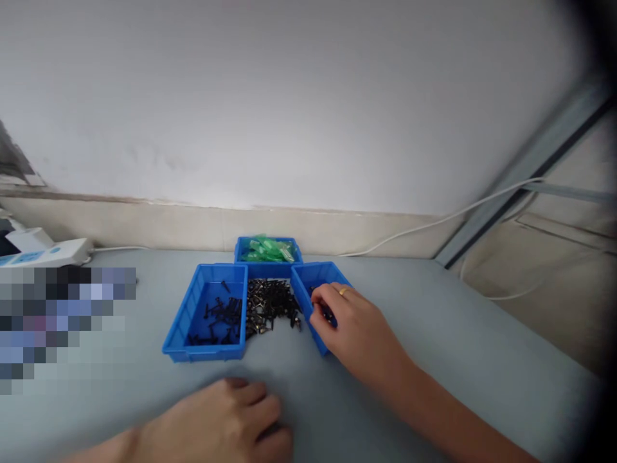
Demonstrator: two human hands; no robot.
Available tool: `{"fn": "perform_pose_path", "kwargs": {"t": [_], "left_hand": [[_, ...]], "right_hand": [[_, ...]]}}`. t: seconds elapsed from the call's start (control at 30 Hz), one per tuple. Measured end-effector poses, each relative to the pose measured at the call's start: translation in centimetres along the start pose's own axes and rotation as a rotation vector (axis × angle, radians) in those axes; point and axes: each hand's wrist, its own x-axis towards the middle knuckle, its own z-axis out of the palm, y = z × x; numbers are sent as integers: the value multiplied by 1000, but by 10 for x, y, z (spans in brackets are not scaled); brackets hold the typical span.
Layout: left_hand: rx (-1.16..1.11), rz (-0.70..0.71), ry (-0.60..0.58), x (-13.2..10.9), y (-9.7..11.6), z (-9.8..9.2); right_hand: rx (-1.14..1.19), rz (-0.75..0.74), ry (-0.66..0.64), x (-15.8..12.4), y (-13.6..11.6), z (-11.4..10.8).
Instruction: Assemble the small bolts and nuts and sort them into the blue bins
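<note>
My right hand (359, 325) is over the right blue bin (322, 273), its thumb and fingers pinched together. Whatever they hold is hidden or too small to name; some dark small pieces show in the bin below the fingers. My left hand (229, 418) rests low over the front of the table, fingers curled in, and its grasp is hidden from view. Between the bins lies a heap of dark and shiny screws (274, 302). The left blue bin (205, 354) has loose black screws (226, 312) on its floor.
Behind the heap stands a smaller blue bin (267, 269) with green plastic bags (267, 248). A white power strip (48, 253) sits at the far left, against the wall. White cable (414, 228) runs along the back right near a grey metal frame (496, 190). A blurred patch covers the left side.
</note>
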Motion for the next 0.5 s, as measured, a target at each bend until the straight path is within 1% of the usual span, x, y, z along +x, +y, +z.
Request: {"fn": "perform_pose_path", "kwargs": {"t": [0.1,0.23,0.3,0.33,0.4,0.43,0.5], "left_hand": [[-13,-32,-34,1,-3,1],[-54,-28,-9,-7,-1,9],[-73,-16,15,-8,-2,11],[-83,-7,23,-8,-3,11],[-94,19,35,-9,-5,12],[-102,28,39,-10,-6,12],[-115,45,60,-12,-6,13]], "right_hand": [[-23,35,-16,-1,0,0],[6,59,-87,0,3,2],[16,27,-56,1,3,3],[9,-21,-12,1,2,3],[-20,-166,71,0,-3,2],[-26,-256,87,-2,-7,2],[-6,-405,56,-7,-17,4]]}}
